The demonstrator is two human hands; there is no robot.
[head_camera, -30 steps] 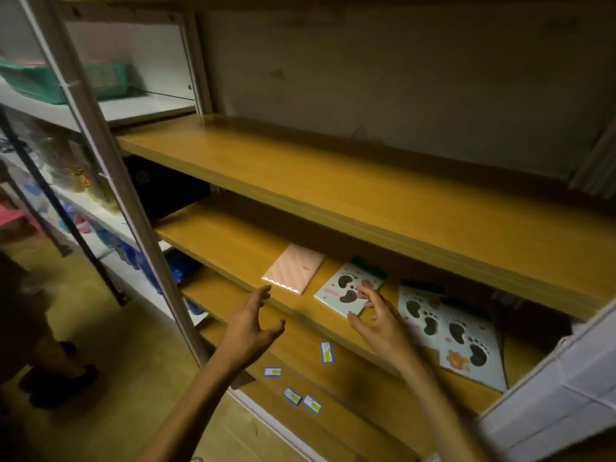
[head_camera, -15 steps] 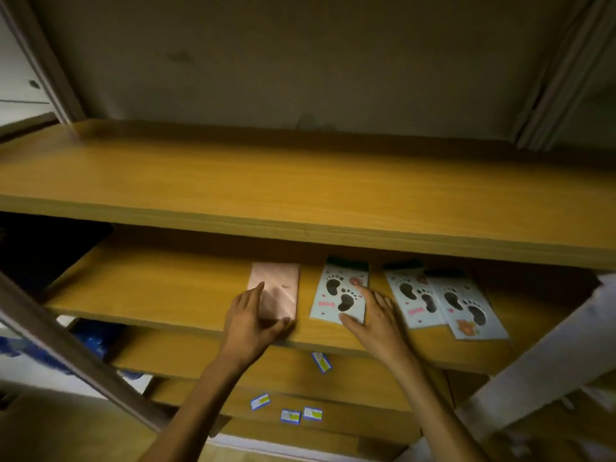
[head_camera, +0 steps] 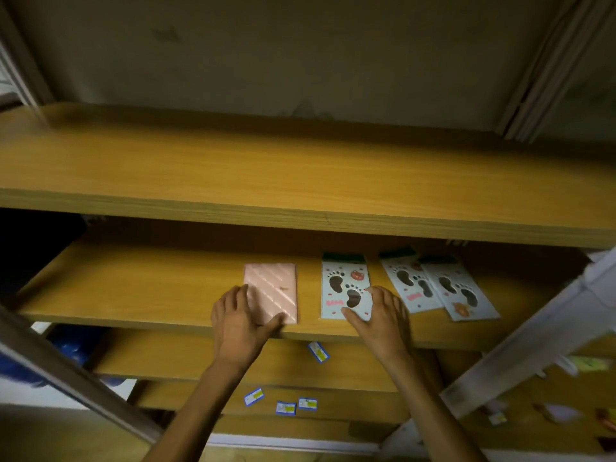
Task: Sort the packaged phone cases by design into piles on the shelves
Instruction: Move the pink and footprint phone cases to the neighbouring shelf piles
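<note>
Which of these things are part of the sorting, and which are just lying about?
Part of the job: pink case under the left hand; footprint case under the right hand; two more footprint cases.

Lying about: small blue labels on lower shelves.

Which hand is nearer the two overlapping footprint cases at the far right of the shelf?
Right. The right hand rests on the single footprint case, just left of the overlapping pair. The left hand lies on the pink case, farther left.
</note>
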